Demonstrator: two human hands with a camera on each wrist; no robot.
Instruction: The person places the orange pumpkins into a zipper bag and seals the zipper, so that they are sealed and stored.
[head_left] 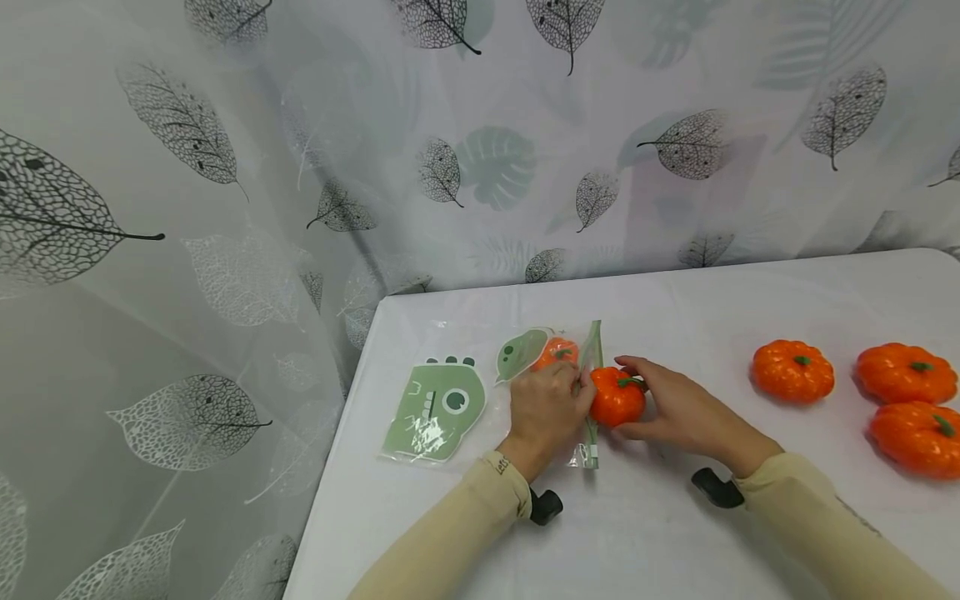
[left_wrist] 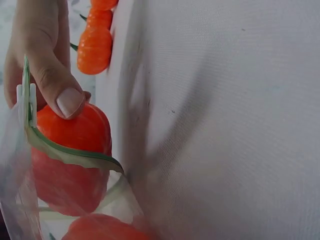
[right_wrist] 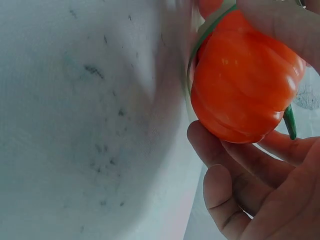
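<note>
A clear zip bag [head_left: 491, 429] with a green dinosaur print lies flat, its green zip strip [head_left: 594, 342] facing right. My left hand [head_left: 543, 412] pinches the bag at its mouth, fingers curled. With thumb and fingers around its sides, my right hand [head_left: 678, 412] grips a glossy orange toy pumpkin [head_left: 615, 402] with a green stem, right at the mouth. In the left wrist view, the lower part of this pumpkin [left_wrist: 75, 127] shows through the bag film, below the zip edge. A second orange pumpkin [head_left: 555, 350] is inside the bag, partly hidden by the left hand.
To the right on the white table [head_left: 637, 533] sit several more orange pumpkins, one [head_left: 792, 372] apart and others [head_left: 906, 373] grouped near the edge of view. Leaf-patterned curtains [head_left: 495, 108] hang behind and to the left of the table.
</note>
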